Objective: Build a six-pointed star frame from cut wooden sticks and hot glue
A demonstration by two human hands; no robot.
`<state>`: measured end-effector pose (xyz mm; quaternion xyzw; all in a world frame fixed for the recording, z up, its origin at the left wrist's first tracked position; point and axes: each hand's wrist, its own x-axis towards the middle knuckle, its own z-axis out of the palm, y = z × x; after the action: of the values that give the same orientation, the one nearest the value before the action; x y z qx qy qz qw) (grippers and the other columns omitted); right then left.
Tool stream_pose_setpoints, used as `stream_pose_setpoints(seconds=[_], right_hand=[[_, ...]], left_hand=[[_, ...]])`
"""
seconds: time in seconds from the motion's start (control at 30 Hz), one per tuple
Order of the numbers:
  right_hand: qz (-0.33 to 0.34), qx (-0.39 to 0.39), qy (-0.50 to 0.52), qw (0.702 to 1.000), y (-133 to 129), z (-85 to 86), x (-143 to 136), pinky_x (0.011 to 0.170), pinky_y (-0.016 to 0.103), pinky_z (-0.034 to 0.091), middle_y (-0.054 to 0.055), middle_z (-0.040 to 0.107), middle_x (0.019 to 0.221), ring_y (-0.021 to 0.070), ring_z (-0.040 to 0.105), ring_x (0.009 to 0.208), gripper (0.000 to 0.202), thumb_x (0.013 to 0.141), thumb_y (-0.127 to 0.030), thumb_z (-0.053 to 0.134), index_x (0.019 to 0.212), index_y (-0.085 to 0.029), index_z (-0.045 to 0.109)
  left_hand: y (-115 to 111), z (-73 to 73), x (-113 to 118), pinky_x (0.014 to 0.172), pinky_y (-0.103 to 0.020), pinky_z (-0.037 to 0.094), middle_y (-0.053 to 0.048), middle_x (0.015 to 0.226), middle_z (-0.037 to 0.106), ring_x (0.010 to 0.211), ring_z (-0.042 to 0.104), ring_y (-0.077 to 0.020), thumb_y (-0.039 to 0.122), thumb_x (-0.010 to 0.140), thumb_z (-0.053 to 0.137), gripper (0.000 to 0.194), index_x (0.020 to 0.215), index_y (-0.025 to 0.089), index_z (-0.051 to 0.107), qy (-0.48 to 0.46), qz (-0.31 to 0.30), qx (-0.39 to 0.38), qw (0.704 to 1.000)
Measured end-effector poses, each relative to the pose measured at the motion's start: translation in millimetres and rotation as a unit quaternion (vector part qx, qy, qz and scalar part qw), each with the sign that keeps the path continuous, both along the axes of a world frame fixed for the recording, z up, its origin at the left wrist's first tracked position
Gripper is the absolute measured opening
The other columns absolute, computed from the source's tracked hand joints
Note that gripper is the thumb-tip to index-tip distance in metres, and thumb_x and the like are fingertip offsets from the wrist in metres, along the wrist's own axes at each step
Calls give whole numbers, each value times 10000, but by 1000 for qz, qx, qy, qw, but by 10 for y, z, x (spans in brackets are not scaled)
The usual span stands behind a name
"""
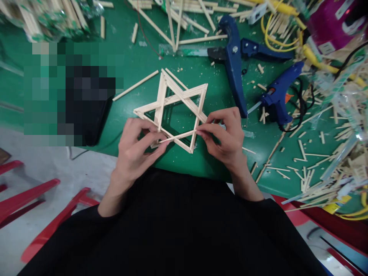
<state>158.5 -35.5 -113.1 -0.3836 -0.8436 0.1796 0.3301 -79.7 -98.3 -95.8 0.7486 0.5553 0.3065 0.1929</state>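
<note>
A star made of thin wooden sticks stands layered on the green table in front of me. A single wooden stick lies across its near side, its two ends at my fingertips. My left hand pinches the left end, close to the star's lower left corner. At the other end, the thumb and fingers of my right hand close on the stick beside the star's lower right side. Part of the star's near corners is hidden behind my fingers.
Right of the star lie a blue-handled cutter and a blue glue gun with its cord. A loose stick and a dark object are on the left. Stick offcuts litter the right; stick bundles fill the back left.
</note>
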Motion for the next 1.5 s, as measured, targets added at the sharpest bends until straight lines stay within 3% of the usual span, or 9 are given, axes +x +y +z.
stream_pose_setpoints(seconds=[0.3, 0.73, 0.93, 1.27, 1.5], right_hand=[[10, -40, 24, 999, 19, -82, 35, 747, 379, 490, 11, 584, 931, 179, 545, 871, 84, 935, -277, 645, 1018, -286, 654], [-20, -112, 11, 993, 23, -73, 16, 731, 406, 526, 31, 598, 905, 203, 585, 865, 104, 920, -347, 665, 868, -258, 681], [7, -92, 51, 994, 27, -57, 20, 710, 359, 501, 18, 598, 924, 177, 565, 859, 28, 899, -239, 694, 901, -251, 669], [13, -88, 59, 994, 42, -92, 29, 709, 382, 531, 24, 589, 917, 187, 586, 853, 19, 909, -251, 676, 923, -262, 668], [8, -54, 66, 996, 32, -57, 19, 671, 370, 524, 25, 614, 895, 190, 599, 829, 20, 903, -252, 693, 911, -256, 675]], left_hand=[[-9, -19, -11, 652, -348, 518, -56, 949, 618, 858, 596, -193, 200, 895, 716, 137, 997, 270, 657, -12, 2, -9, 1000], [-31, -75, -62, 639, -339, 494, -49, 959, 628, 852, 605, -187, 202, 897, 710, 158, 1026, 281, 662, -23, -13, -14, 1000], [-22, -81, -57, 620, -326, 488, -50, 950, 617, 849, 606, -177, 195, 901, 709, 140, 1005, 271, 656, -32, -15, -12, 999], [12, -160, -71, 595, -308, 452, -59, 926, 614, 819, 604, -183, 184, 849, 757, 156, 978, 218, 677, -59, -29, 29, 997], [29, -110, -70, 575, -317, 432, -52, 892, 625, 777, 580, -179, 185, 858, 744, 160, 990, 251, 682, -46, -25, 52, 997]])
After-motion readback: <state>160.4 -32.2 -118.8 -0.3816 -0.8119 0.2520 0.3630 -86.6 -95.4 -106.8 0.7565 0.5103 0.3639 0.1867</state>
